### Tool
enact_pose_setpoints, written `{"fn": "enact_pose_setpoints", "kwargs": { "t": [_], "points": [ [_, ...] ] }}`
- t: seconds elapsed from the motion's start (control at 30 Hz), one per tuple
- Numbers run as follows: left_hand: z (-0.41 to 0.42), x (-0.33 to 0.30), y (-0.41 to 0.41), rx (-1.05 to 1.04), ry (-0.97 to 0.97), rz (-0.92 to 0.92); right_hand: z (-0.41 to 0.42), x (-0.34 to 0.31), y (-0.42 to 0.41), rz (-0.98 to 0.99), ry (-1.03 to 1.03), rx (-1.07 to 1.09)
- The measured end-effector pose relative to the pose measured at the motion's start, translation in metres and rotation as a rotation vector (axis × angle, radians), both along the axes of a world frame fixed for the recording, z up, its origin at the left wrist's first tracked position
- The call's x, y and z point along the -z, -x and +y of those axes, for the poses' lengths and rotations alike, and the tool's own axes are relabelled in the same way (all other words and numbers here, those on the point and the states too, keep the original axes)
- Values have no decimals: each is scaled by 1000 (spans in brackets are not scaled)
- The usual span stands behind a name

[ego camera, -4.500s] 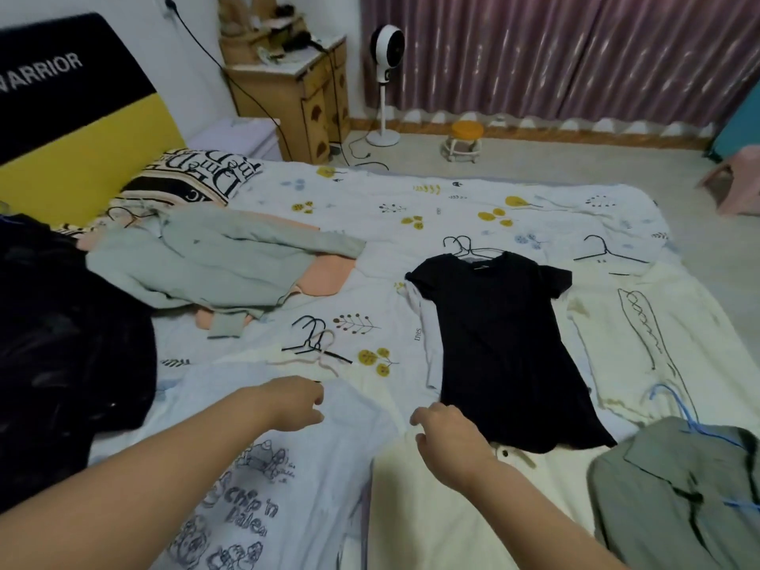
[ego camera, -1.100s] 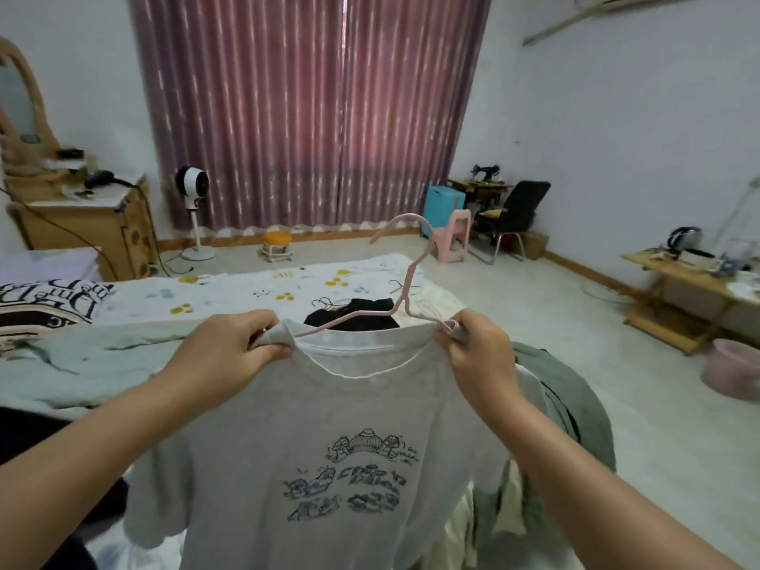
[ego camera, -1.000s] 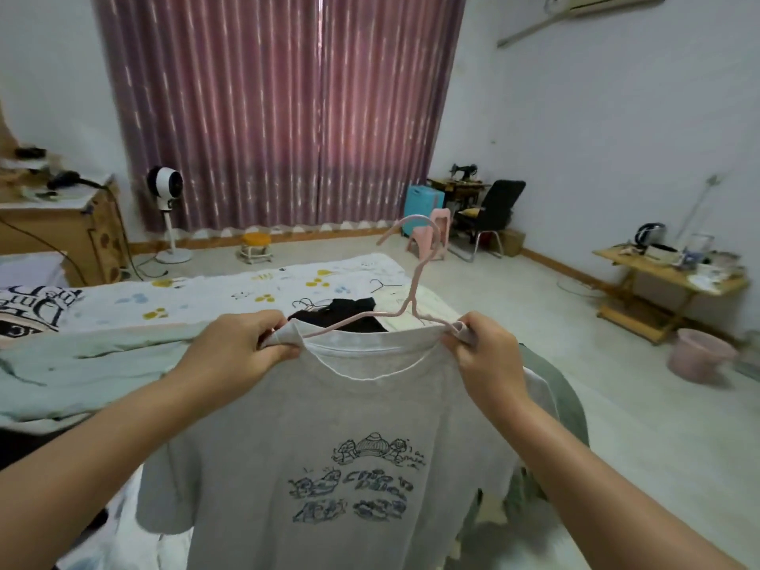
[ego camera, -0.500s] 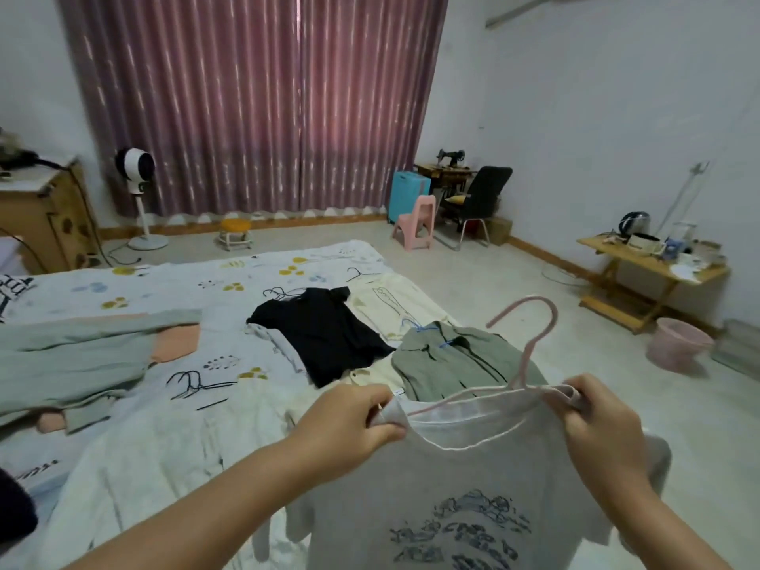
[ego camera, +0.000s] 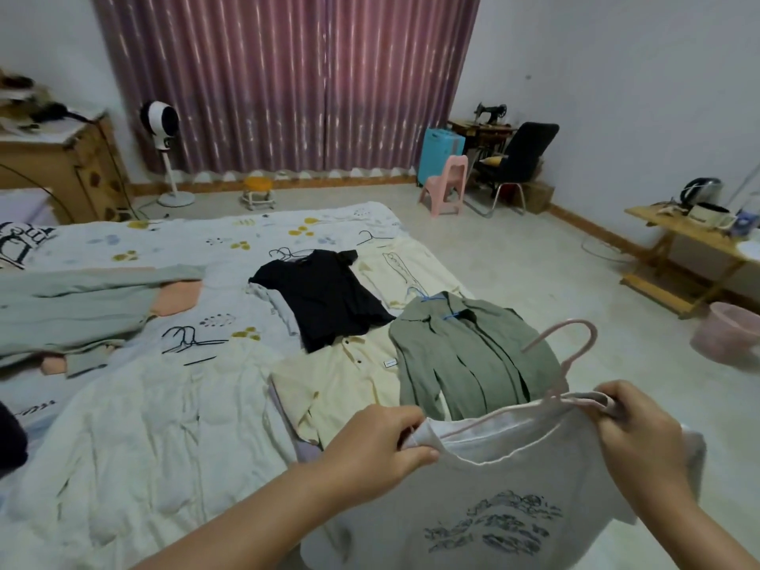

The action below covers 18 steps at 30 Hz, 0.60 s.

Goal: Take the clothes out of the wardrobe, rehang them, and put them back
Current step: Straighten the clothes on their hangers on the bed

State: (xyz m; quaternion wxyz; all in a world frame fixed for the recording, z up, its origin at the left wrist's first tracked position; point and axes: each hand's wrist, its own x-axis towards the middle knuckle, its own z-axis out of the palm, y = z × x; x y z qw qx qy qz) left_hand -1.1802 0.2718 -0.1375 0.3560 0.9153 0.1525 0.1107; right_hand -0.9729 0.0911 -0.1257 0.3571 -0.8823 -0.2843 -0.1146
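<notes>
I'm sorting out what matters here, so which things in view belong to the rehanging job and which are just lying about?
Part of the job:
white T-shirt, gripped by left hand and right hand
pink hanger
green shirt
black top
cream shirt
black hangers

Just lying about:
fan
pink chair
black chair
kettle
pink basin

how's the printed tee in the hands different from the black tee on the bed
The printed tee is pale with a dark graphic and held up by both hands on a pink hanger; the black tee is plain, dark and lies flat on the bed. Both are short-sleeved.
</notes>
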Motion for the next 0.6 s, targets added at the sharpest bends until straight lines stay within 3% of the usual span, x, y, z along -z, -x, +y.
{"fn": "enact_pose_setpoints", "kwargs": {
  "t": [0.3,0.6],
  "points": [
    [48,17,-13,-231,69,-109,89,2,-41,-2,77,-148],
    [169,55,-56,-431,232,-194,242,29,-88,3,184,-216]
  ]
}}
